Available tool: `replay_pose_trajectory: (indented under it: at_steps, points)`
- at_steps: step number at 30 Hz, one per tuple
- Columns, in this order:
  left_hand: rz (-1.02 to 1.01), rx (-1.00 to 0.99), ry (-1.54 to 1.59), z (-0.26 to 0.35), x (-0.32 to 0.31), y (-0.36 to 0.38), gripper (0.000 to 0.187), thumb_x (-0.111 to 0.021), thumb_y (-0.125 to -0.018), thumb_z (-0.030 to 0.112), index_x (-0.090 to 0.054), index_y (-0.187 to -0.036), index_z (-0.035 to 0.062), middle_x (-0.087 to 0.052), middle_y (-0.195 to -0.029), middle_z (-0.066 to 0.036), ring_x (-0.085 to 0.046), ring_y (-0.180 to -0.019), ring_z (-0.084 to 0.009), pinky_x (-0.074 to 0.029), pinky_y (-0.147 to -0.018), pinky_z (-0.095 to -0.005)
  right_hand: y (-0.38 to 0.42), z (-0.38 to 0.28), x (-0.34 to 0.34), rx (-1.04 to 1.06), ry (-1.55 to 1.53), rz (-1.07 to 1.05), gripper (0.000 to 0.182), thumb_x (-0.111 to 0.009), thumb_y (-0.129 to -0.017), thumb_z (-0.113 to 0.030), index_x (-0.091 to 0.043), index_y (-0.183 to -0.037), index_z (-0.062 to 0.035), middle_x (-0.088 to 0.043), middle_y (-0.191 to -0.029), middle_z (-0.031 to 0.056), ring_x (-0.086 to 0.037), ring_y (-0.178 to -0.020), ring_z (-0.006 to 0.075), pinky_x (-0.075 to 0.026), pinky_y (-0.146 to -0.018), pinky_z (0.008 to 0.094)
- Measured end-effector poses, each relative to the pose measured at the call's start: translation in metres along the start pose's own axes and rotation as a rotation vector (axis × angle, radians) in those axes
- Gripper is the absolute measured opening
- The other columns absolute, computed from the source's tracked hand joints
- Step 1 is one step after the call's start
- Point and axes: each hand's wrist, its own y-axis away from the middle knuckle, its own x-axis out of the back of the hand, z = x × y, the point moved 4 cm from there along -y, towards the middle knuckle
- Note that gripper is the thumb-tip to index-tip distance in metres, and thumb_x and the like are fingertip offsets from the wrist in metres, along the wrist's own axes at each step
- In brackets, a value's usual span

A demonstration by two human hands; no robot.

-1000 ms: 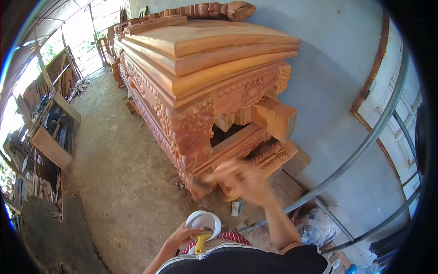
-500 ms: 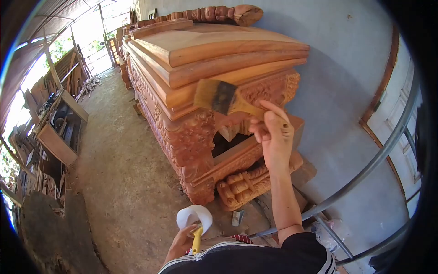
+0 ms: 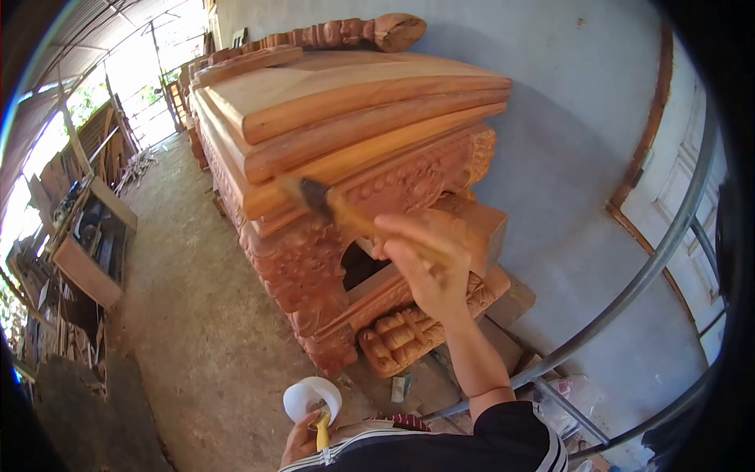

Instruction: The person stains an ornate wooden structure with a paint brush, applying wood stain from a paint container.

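My right hand (image 3: 432,275) is closed around the wooden handle of a wide paintbrush (image 3: 350,214). Blurred by motion, the bristles meet or nearly meet the lower edge moulding at the near corner of a large carved wooden cabinet (image 3: 377,118); actual contact is hard to tell. Low in front of my body, my left hand (image 3: 300,439) grips a white plastic container (image 3: 303,397) by its side. A yellow-handled brush (image 3: 323,434) leans out of it, against my fingers. The container's contents are hidden.
Carved wooden pieces lie on the cabinet top (image 3: 338,33) and at its foot (image 3: 401,338). A curved metal rail (image 3: 629,295) runs along my right, before a blue-grey wall (image 3: 566,157). Scrap wood and an open box (image 3: 90,271) stand left, across the concrete floor (image 3: 181,252).
My right hand has moved left and down with the paintbrush, from in front of the moulding towards the cabinet's corner. The camera view has shifted slightly; my left hand still holds the white container.
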Motion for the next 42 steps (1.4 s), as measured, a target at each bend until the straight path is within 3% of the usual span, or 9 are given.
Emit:
replay_pose_trajectory:
  at_steps: [7,11,13,19,21,26,31,36,42]
  points:
    - [0.006,-0.025,-0.1,-0.001,-0.022,0.01,0.044,-0.057,-0.082,-0.001,-0.037,-0.122,0.002,-0.047,-0.119,-0.019,-0.05,-0.109,-0.0342,-0.046,-0.095,-0.0476,-0.026,0.073,0.067,-0.151,0.101,0.597,0.021,-0.057,-0.087,-0.008,-0.063,-0.104,0.0015,-0.064,-0.086,0.0082,-0.059,-0.077,0.0099,-0.046,-0.068,0.0236]
    - [-0.092,-0.06,-0.243,-0.01,-0.055,0.024,0.043,-0.058,-0.081,0.005,-0.042,-0.121,0.004,-0.051,-0.117,-0.018,-0.052,-0.107,-0.0298,-0.049,-0.089,-0.042,-0.019,0.023,0.02,-0.052,0.27,0.158,0.02,-0.06,-0.083,-0.006,-0.065,-0.101,0.002,-0.066,-0.089,0.011,-0.061,-0.079,0.0154,-0.047,-0.068,0.0271]
    - [-0.162,-0.005,-0.188,-0.012,-0.062,0.026,0.04,-0.057,-0.083,0.008,-0.044,-0.122,0.0036,-0.054,-0.114,-0.018,-0.054,-0.105,-0.0272,-0.049,-0.088,-0.0397,-0.005,0.014,-0.003,-0.161,-0.228,0.038,0.021,-0.061,-0.082,-0.006,-0.065,-0.101,0.001,-0.066,-0.091,0.0109,-0.061,-0.078,0.0162,-0.047,-0.068,0.0274]
    - [-0.236,0.094,0.007,-0.05,-0.107,0.067,0.037,-0.054,-0.086,0.01,-0.046,-0.121,0.0024,-0.055,-0.115,-0.019,-0.055,-0.106,-0.0246,-0.049,-0.089,-0.0366,-0.036,0.045,0.04,-0.2,-0.118,0.334,0.021,-0.058,-0.085,-0.007,-0.064,-0.104,0.0004,-0.065,-0.09,0.0103,-0.061,-0.078,0.0166,-0.047,-0.07,0.0274]
    - [-0.254,-0.812,-0.78,-0.04,-0.069,0.058,0.039,-0.053,-0.085,0.005,-0.044,-0.122,0.0007,-0.052,-0.118,-0.019,-0.053,-0.11,-0.0256,-0.048,-0.091,-0.0362,-0.05,0.058,0.058,-0.294,-0.129,0.423,0.02,-0.057,-0.086,-0.008,-0.064,-0.104,0.0001,-0.065,-0.09,0.0106,-0.061,-0.08,0.0179,-0.047,-0.071,0.0277]
    - [-0.196,-0.52,-0.525,-0.026,-0.023,-0.003,0.038,-0.053,-0.086,0.001,-0.044,-0.122,-0.0012,-0.051,-0.118,-0.02,-0.056,-0.102,-0.0262,-0.051,-0.083,-0.0339,-0.058,0.025,0.03,0.119,0.262,0.145,0.021,-0.061,-0.083,-0.007,-0.065,-0.104,-0.0037,-0.064,-0.087,0.0119,-0.061,-0.079,0.0207,-0.047,-0.07,0.0309]
    - [-0.213,-0.395,-0.404,-0.022,-0.02,-0.01,0.037,-0.052,-0.085,0.001,-0.044,-0.122,-0.0012,-0.051,-0.118,-0.02,-0.056,-0.1,-0.026,-0.051,-0.082,-0.0336,-0.048,0.015,0.017,-0.23,-0.411,-0.076,0.022,-0.062,-0.084,-0.01,-0.064,-0.104,-0.0014,-0.065,-0.092,0.0113,-0.061,-0.083,0.017,-0.048,-0.072,0.0288]
    - [-0.223,-0.25,-0.278,-0.025,-0.018,-0.014,0.037,-0.052,-0.085,0.0,-0.045,-0.122,-0.0011,-0.051,-0.118,-0.02,-0.057,-0.099,-0.0258,-0.051,-0.08,-0.0332,-0.071,0.092,0.104,-0.097,0.279,0.456,0.021,-0.06,-0.085,-0.01,-0.064,-0.103,-0.0006,-0.066,-0.096,0.0131,-0.063,-0.083,0.0193,-0.048,-0.073,0.0281]
    - [-0.204,-0.102,-0.135,-0.029,-0.021,-0.016,0.037,-0.052,-0.085,0.0,-0.045,-0.121,-0.0011,-0.051,-0.118,-0.021,-0.057,-0.097,-0.0256,-0.052,-0.079,-0.0328,-0.033,0.073,0.086,-0.173,0.0,0.09,0.023,-0.064,-0.083,-0.013,-0.064,-0.104,-0.0028,-0.066,-0.093,0.0089,-0.06,-0.084,0.0148,-0.047,-0.072,0.027]
